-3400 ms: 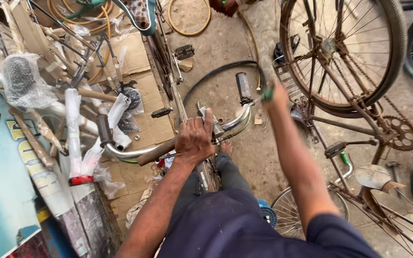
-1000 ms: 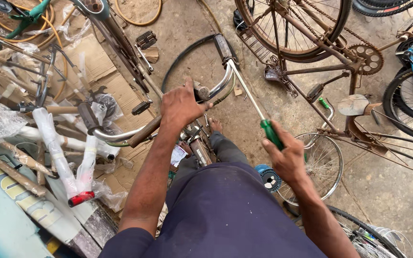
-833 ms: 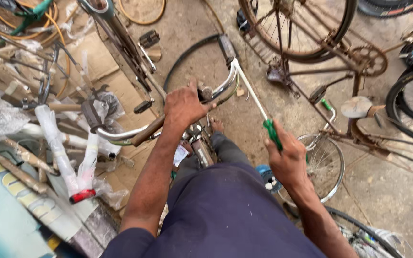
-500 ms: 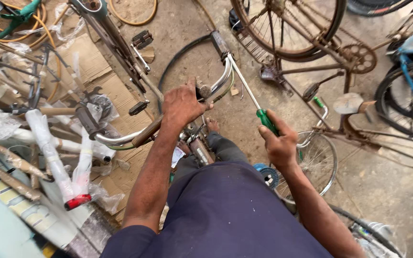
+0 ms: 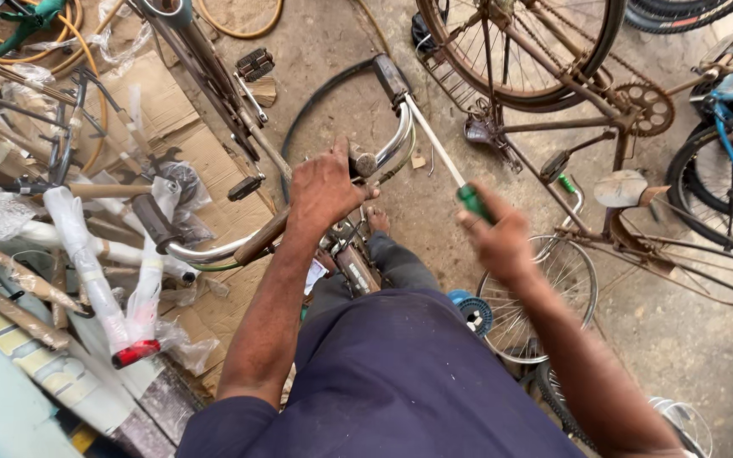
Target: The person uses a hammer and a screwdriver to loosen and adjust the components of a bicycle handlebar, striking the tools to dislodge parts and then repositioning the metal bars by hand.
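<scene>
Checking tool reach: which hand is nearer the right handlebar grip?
Left. The left hand clasps the bar's centre, nearer the grip; the right hand holds the screwdriver farther back.

Floor: bare concrete floor [image 5: 706, 339], grey and stained, under me and all round.
Landmark: rusty brown bicycle [image 5: 570, 110] standing ahead of me on my right.
Left of it: flattened cardboard [image 5: 163, 102] on the floor, with plastic-wrapped frame tubes [image 5: 86, 263] beyond that.
Right of it: a blue bicycle [image 5: 731, 127], just beside.
Light: even daylight, soft shadows.
</scene>
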